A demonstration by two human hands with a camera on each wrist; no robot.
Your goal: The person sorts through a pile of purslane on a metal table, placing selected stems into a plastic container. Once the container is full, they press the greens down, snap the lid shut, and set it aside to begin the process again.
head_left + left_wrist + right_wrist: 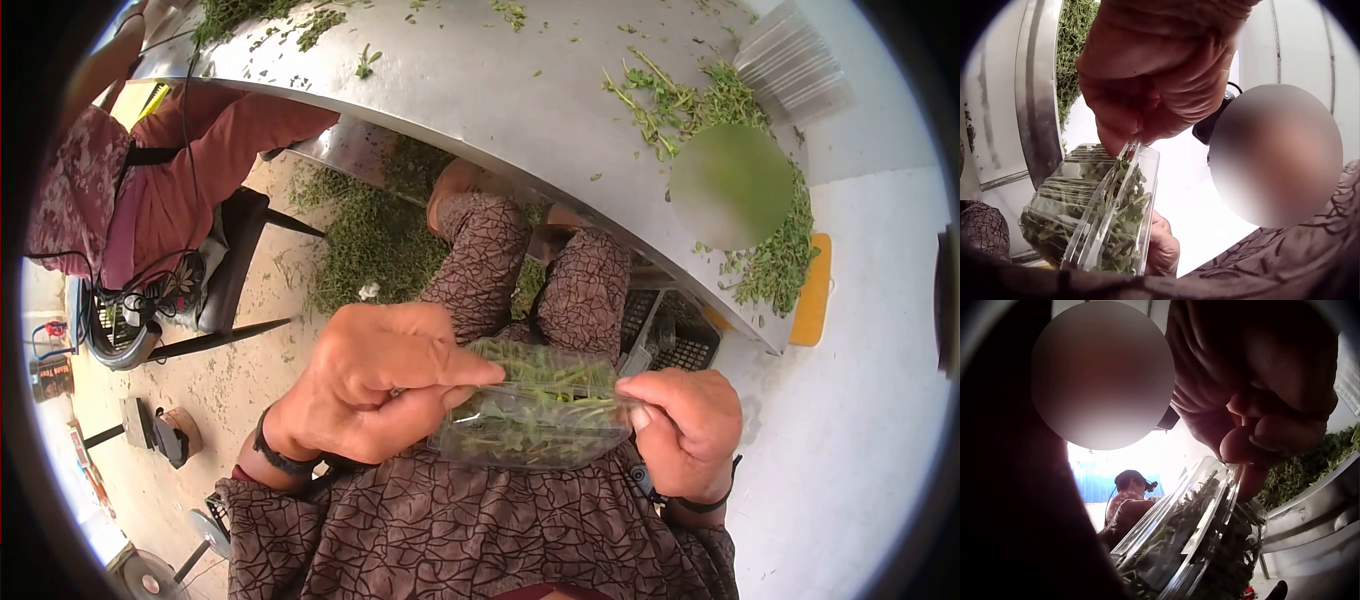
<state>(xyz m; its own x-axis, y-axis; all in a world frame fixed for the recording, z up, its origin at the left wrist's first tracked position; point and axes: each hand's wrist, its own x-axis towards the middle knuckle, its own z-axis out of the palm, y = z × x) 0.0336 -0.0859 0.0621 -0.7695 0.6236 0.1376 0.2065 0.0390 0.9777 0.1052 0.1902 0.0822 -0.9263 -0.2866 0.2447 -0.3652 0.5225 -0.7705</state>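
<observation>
Person: someone in reddish trousers (200,150) sits off to the left.
Heap: loose greens (365,235) pile up below the counter (520,90).
Left hand: thumb and index pinch the box's seam near its left half, other fingers curled in.
Box: clear plastic, greens inside, held up over the lap between both hands. Rims meet at the left pinch, can't tell if they're snapped all along. Pretty light I'd guess, thin and springy, kinda slick, and it'd dent or crack if you squeeze the walls. Best grip is that doubled rim, fingers right on the seam, easy on the leaves.
Right hand: thumb and index pinch the rim at the right end, rest folded in.
Crate: black, low down past the box on the right.
Right side: more greens on the counter, clear tubs nested at the far corner, yellow board by the edge.
</observation>
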